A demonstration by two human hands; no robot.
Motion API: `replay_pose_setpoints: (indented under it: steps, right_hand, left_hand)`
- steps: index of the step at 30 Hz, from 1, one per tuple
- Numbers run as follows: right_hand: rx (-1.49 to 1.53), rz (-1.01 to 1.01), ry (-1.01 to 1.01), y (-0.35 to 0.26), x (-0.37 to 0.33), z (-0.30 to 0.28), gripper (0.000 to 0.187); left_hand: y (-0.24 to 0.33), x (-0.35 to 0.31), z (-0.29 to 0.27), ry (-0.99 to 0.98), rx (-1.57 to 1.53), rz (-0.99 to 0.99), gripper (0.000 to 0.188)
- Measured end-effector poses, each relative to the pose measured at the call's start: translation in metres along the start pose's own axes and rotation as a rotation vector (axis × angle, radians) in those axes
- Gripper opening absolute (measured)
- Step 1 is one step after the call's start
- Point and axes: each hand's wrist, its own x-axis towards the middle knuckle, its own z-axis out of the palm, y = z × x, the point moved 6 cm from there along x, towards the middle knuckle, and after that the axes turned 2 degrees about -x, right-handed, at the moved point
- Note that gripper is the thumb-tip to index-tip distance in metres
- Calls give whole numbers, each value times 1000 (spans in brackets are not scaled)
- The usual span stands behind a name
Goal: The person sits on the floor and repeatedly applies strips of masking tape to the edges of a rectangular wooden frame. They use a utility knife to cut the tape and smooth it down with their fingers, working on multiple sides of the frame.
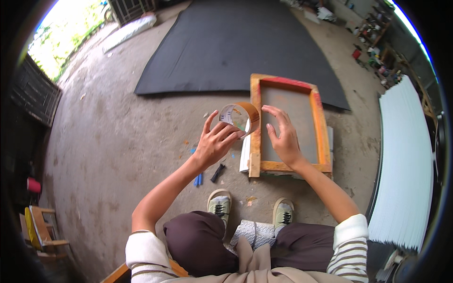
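Observation:
My left hand (214,141) holds a roll of brown packing tape (243,117) up above the concrete floor, at the left edge of a wooden screen frame (255,137). The frame lies flat on the floor, with orange wood, red-stained far corners and a grey mesh (302,118) inside. My right hand (281,134) rests with fingers spread on the mesh near the frame's left rail, right beside the tape roll. My two feet in light shoes (219,205) stand just below the frame.
A big black mat (226,47) covers the floor beyond the frame. A stack of white corrugated sheets (406,160) lies at the right. Blue and black small tools (207,177) lie on the floor left of the frame. A wooden chair (40,231) stands at the lower left.

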Motion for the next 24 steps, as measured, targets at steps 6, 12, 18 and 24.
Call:
replay_pose_setpoints:
  steps: [6,12,18,24]
  right_hand:
    - [942,509,-7,-30,-16,-93,40]
    - [1077,557,282,-49,-53,-145,37]
    - [1076,528,542,-33,-81,-162,37]
    - [1186,586,549,-22,-90,-158,36]
  left_hand:
    - [79,88,-58,-30,-399,277,27]
    - [125,111,-79,26,-572,105,40]
    - [164,111,-79,103,-569,18,55]
    - [177,111,-74,134,-429,118,45]
